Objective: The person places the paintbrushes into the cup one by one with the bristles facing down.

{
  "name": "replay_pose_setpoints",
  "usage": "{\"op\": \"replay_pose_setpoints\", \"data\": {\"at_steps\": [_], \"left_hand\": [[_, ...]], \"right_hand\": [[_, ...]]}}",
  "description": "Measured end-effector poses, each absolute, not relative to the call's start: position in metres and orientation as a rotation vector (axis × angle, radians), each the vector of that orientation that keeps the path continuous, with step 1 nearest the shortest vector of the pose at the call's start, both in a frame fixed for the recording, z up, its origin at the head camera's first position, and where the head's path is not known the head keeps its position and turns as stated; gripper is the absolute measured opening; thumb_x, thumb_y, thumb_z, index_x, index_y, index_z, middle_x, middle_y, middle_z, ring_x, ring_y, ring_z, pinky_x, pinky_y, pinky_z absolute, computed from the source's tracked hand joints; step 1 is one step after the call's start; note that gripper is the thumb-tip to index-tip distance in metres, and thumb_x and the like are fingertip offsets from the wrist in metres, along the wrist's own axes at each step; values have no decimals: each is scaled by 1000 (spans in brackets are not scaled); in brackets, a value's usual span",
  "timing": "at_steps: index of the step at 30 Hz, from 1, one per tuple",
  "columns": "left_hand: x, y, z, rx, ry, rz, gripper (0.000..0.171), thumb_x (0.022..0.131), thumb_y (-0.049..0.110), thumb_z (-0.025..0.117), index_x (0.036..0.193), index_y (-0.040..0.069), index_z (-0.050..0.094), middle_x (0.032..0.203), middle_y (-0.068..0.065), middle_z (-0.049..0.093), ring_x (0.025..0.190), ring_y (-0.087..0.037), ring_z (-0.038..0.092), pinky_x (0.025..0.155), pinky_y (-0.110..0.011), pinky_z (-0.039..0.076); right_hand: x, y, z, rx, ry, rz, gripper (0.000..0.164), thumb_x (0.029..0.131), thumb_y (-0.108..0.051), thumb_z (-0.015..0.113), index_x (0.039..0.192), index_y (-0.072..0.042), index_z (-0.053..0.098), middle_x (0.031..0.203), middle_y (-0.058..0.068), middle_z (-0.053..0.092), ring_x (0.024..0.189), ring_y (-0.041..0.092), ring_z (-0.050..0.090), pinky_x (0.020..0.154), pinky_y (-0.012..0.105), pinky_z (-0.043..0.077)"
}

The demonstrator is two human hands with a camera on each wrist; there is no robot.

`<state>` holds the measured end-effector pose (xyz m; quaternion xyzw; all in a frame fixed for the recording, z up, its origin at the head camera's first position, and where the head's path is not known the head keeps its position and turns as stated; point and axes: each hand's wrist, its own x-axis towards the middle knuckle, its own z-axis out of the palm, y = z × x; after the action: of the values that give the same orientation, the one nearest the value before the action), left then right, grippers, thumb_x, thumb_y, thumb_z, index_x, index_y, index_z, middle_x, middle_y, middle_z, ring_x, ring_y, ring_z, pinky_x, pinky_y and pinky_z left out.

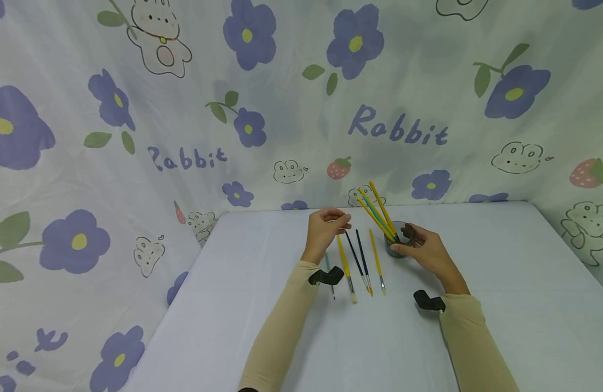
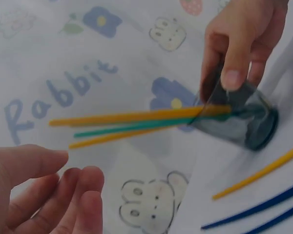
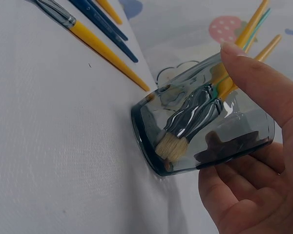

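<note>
My right hand (image 1: pixel 426 250) grips a smoky grey glass cup (image 3: pixel 239 122), thumb on one side and fingers round the other. Inside it stand several paintbrushes (image 2: pixel 136 117) with yellow and teal handles, bristles (image 3: pixel 172 147) down at the bottom, handles leaning out toward the left. Near the handle ends is my left hand (image 1: pixel 326 231), its fingers bent loosely and the thumb apart from them in the left wrist view, with nothing between. Below that hand lie more brushes: a yellow one (image 1: pixel 344 260), two dark blue ones (image 3: pixel 102 24), another yellow one (image 1: pixel 376 251) and a teal one (image 1: pixel 329 275).
A white cloth (image 1: pixel 213 305) covers the table. Behind it hangs a curtain (image 1: pixel 301 103) printed with purple flowers, rabbits and strawberries. Black wrist mounts (image 1: pixel 326 276) sit on both sleeves. The loose brushes lie side by side left of the cup, bristles toward the person.
</note>
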<state>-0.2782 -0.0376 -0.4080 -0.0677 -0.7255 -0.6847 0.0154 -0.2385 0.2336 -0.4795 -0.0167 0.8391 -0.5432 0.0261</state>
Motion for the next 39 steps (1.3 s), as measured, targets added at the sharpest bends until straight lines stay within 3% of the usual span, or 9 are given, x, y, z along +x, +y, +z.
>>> {"op": "replay_pose_setpoints", "data": {"at_steps": [8, 28, 39], "left_hand": [[-279, -73, -414, -138, -2321, -2006, 18, 91, 15, 80, 103, 3, 74, 98, -15, 78, 72, -15, 76, 71, -29, 66], [-270, -104, -458, 123, -2533, -1856, 17, 90, 12, 78, 99, -2, 73, 89, -18, 78, 65, -12, 73, 65, -24, 64], [-269, -101, -473, 180, -2771, -1567, 17, 90, 17, 79, 94, 1, 75, 71, -6, 74, 58, -9, 65, 56, -20, 54]], "right_hand": [[-238, 233, -479, -43, 2601, -1660, 107, 85, -52, 82, 163, -5, 27, 163, 25, 39, 151, 44, 38, 122, 56, 39], [-238, 233, -480, -53, 2610, -1661, 105, 86, -52, 82, 163, -7, 28, 163, 24, 39, 151, 44, 39, 121, 58, 40], [-238, 232, -480, -36, 2600, -1674, 106, 85, -52, 82, 163, -6, 26, 164, 24, 37, 152, 43, 37, 122, 57, 39]]}}
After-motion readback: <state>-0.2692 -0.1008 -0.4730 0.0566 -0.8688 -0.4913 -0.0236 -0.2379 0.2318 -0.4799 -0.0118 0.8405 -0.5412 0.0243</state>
